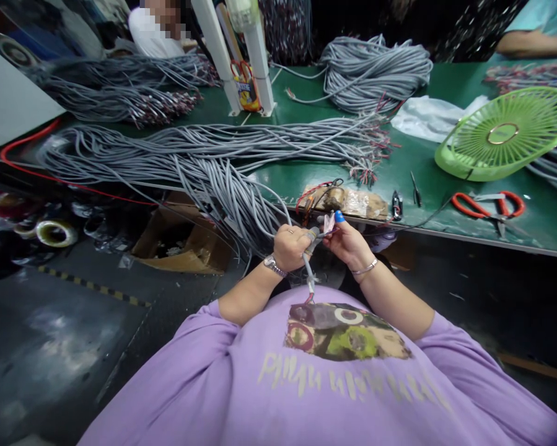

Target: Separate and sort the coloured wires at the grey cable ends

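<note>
My left hand, with a watch at the wrist, is closed round a grey cable; one cable end with bared thin wires hangs down toward my shirt. Close beside it, my right hand pinches the stripped wires of a cable end between thumb and fingers. Blue covers the tip of one digit on that hand. Grey cables run from my left hand up to a large bundle draped over the table edge. Just beyond my hands lies a taped board with wires attached.
On the green table lie red-handled scissors, a thin dark tool, a small black tool and a green fan. A coiled cable bundle sits behind. An open cardboard box stands below left. Two people sit across.
</note>
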The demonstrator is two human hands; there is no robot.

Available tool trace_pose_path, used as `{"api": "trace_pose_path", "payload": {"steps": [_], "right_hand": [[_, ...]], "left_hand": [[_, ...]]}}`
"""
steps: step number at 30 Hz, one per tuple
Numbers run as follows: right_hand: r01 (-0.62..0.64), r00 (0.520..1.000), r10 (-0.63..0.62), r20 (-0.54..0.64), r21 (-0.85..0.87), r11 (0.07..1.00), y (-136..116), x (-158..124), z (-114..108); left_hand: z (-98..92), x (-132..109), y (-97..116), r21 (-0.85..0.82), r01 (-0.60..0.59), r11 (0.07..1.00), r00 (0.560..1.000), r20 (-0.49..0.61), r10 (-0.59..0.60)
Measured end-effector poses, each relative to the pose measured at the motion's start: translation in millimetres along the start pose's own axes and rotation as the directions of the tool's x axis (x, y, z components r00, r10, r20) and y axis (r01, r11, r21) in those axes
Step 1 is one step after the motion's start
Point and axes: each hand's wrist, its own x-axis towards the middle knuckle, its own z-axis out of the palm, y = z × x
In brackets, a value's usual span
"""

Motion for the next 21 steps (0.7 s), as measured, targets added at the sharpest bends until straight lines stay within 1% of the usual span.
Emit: {"api": "trace_pose_path", "payload": {"steps": [2,4,6,10,13,18,19,21], "right_hand": [[0.010,0.999,-0.009,-0.047,0.021,1.000,2.0,2.4,0.1],[0.006,0.997,-0.002,-0.079,0.046,0.999,3.0,4.1,0.9],[0.003,0.995,0.005,-0.098,0.075,0.997,3.0,4.6,3.0],[0.021,0.994,-0.012,-0.108,0.085,0.996,2.0,1.4,8.8],[0.009,0.996,-0.002,-0.086,0.077,0.997,2.8,-3.1,9.7],[-0.036,0.999,0.035,0.035,0.031,0.999,6.3,-8.5,1.3],[-0.048,0.998,0.047,0.046,0.023,0.999,6.6,-8.9,-0.7],[-0.083,0.996,0.081,0.031,0.046,0.995,6.5,-9.5,-3.9]], "left_hand": [[1.6,-0.8,-0.5,0.024,-0.026,0.999,0.999,-0.028,0.027],[3.2,-1.4,-0.7,0.088,-0.063,0.994,0.996,-0.055,0.068],[4.5,-1.5,-0.6,0.138,-0.078,0.987,0.995,-0.049,0.085],[5.6,-0.4,1.1,0.140,-0.087,0.986,0.996,-0.014,0.090],[4.5,0.5,2.4,0.121,-0.081,0.989,0.997,-0.006,0.082],[-0.7,-1.5,3.5,0.056,-0.077,0.995,0.997,0.023,0.076],[-2.1,-3.0,4.0,0.053,-0.077,0.996,0.997,0.031,0.075],[-5.3,-7.3,5.8,0.079,-0.088,0.993,0.996,0.036,0.086]]}}
